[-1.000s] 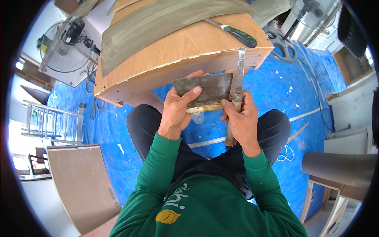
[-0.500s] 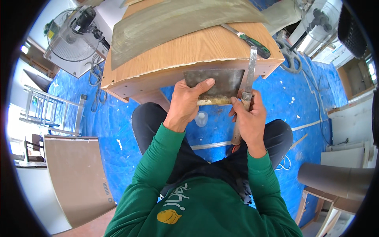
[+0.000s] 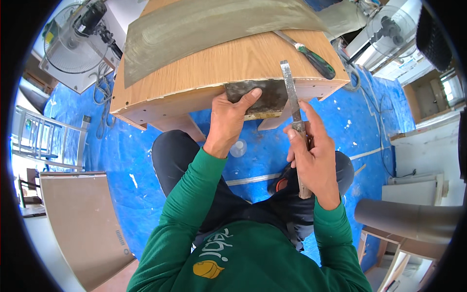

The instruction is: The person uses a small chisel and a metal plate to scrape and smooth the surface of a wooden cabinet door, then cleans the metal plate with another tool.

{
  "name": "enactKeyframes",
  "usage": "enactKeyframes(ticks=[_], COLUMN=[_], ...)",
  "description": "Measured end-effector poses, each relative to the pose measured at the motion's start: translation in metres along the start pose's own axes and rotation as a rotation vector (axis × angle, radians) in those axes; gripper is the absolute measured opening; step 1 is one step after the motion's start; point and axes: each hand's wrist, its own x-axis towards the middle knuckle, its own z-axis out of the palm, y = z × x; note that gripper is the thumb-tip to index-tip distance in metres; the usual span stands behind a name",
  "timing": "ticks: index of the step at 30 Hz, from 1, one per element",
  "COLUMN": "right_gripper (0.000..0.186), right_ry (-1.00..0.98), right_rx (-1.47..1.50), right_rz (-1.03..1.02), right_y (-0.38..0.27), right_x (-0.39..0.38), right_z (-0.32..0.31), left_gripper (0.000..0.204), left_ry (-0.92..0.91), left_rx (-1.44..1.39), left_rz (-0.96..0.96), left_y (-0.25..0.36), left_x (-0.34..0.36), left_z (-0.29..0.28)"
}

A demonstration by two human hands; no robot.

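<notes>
My left hand (image 3: 229, 121) presses a dark metal scraper blade (image 3: 265, 97) flat against the front edge of a wooden cabinet (image 3: 214, 68). Yellowish glue or filler sits along the blade's lower edge. My right hand (image 3: 314, 160) grips a long flat metal file with a wooden handle (image 3: 291, 97), its tip pointing up at the cabinet edge just right of the blade. A grey laminate strip (image 3: 209, 24) lies across the cabinet top.
A green-handled screwdriver (image 3: 311, 56) rests on the cabinet's right part. Blue sheeting (image 3: 112, 146) covers the floor. A fan (image 3: 73, 39) stands at the upper left, another fan (image 3: 389, 29) upper right. A brown board (image 3: 78, 219) leans at lower left, a grey tube (image 3: 408, 219) lower right.
My right hand has drawn away from the blade, lower and to the right, with the file now raised upright. My left hand keeps the blade on the cabinet edge.
</notes>
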Motion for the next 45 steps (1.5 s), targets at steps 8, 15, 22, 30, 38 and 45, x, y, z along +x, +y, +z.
enactKeyframes(ticks=[8, 15, 22, 30, 38, 45], right_gripper=[0.058, 0.059, 0.059, 0.059, 0.059, 0.060], right_ry=[0.010, -0.064, -0.119, -0.141, -0.122, -0.127], right_rx=[-0.039, -0.076, -0.101, -0.135, -0.137, -0.177], right_rz=[-0.038, 0.007, 0.024, 0.033, 0.096, 0.079], right_y=[-0.008, -0.006, -0.009, -0.018, -0.022, -0.023], right_x=[0.007, 0.014, 0.020, 0.020, 0.020, 0.022], right_z=[0.014, 0.016, 0.017, 0.020, 0.023, 0.024], left_gripper=[0.028, 0.026, 0.024, 0.021, 0.024, 0.023], left_ry=[-0.020, 0.044, 0.062, 0.051, 0.012, 0.006], left_rx=[-0.011, 0.038, 0.014, -0.041, -0.005, -0.031], left_rz=[0.023, 0.008, 0.017, 0.048, 0.027, 0.035], left_y=[0.002, 0.001, 0.002, -0.002, -0.005, -0.004], left_x=[0.001, 0.003, 0.003, 0.004, 0.006, 0.006], left_z=[0.002, 0.005, 0.008, 0.008, 0.003, 0.004])
